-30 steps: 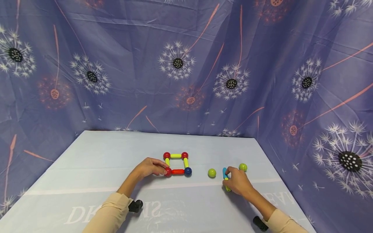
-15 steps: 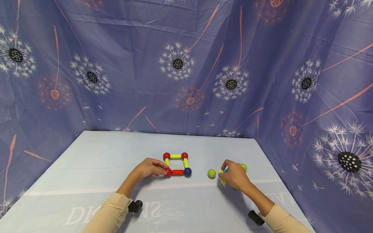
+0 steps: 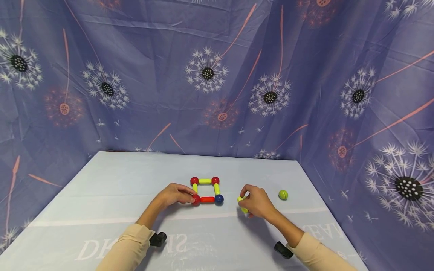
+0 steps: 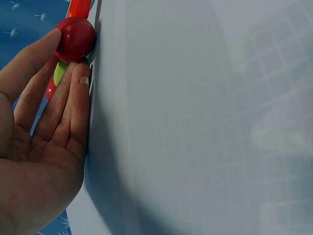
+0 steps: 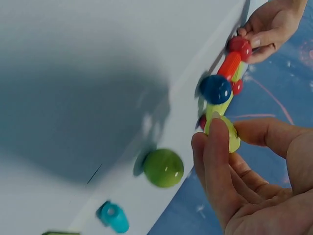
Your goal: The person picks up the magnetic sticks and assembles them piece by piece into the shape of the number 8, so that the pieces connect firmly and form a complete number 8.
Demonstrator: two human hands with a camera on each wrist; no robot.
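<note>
On the table lies a square frame of magnetic balls and rods, with red balls and one blue ball (image 3: 219,199) at its corners. My left hand (image 3: 176,194) pinches the near-left red ball (image 4: 77,40) between thumb and fingers. A red rod (image 3: 207,200) runs from that ball to the blue one; the other sides are yellow-green rods (image 3: 205,181). Right of the frame, my right hand (image 3: 258,203) pinches a loose yellow-green rod (image 3: 242,204) above the table. The right wrist view shows this rod nearly end-on, partly covered by fingertips.
Below the right hand, in its wrist view, lie a green ball (image 5: 164,168) and a light-blue rod (image 5: 115,217); the head view hides both behind the hand. Another green ball (image 3: 283,194) sits farther right. A patterned curtain (image 3: 152,75) stands behind the white table (image 3: 135,169).
The right hand has lifted the yellow-green rod from beside the blue rod and carried it left, closer to the frame. My left hand stays on the red ball.
</note>
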